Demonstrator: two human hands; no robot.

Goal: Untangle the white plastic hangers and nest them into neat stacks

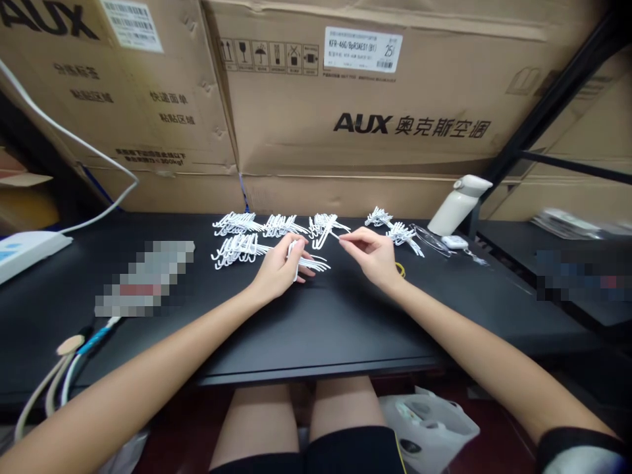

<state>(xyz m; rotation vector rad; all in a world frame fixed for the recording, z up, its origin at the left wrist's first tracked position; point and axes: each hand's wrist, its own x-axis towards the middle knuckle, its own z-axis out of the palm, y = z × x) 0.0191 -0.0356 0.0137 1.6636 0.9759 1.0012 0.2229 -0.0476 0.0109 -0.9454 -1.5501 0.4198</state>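
Observation:
My left hand [279,266] is closed around a bunch of thin white hooks [316,264], whose straight ends fan out to the right past my fingers. In a fingertip pinch, my right hand [369,255] has one white hook [323,234] by its thin stem. Its curved end points left, in front of a small bundle of white hooks [318,222]. More hook bundles lie at the table's back: one left group [234,224], one nearer group [237,250], one in the middle [281,226] and loose-looking clusters [402,234] to the right. A yellow ring [400,269] shows partly behind my right wrist.
Large cardboard boxes [365,151] wall off the back of the black table [316,329]. On the right are a white bottle [457,207], a small white case [453,243] and clear plastic. A blurred-out device [148,276], cables and a white power strip [34,250] lie left.

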